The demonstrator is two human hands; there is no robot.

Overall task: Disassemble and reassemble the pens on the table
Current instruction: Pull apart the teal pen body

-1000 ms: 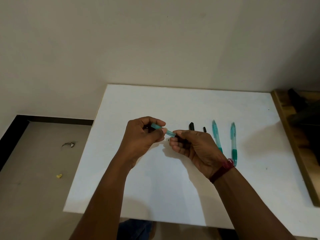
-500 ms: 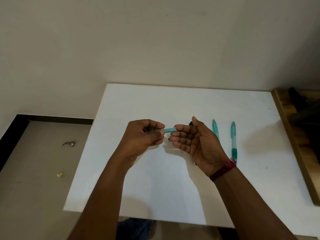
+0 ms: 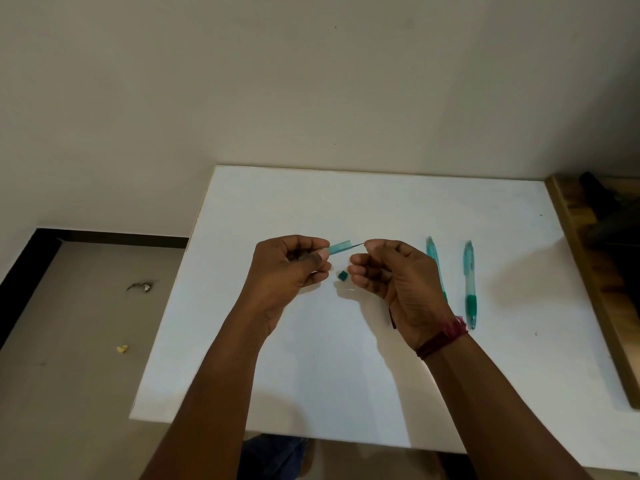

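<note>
Head view: at the centre of the frame both hands hover above the white table (image 3: pixel 346 375). The left hand (image 3: pixel 291 268) has its fingers curled round a translucent teal pen barrel (image 3: pixel 340 247), whose open end sticks out toward the right. The right hand (image 3: pixel 398 275) pinches a thin dark refill (image 3: pixel 360 242) at its fingertips; the refill runs into the barrel's open end. Below the barrel, between the hands, a small green piece (image 3: pixel 343 275) lies on the table. A short dark part (image 3: pixel 392 318) shows at the right hand's lower edge. Right of centre lie two whole teal pens, one (image 3: pixel 431 251) partly hidden by the right hand, the other (image 3: pixel 470 282) just beside it. A red band (image 3: pixel 441 337) circles the right wrist.
</note>
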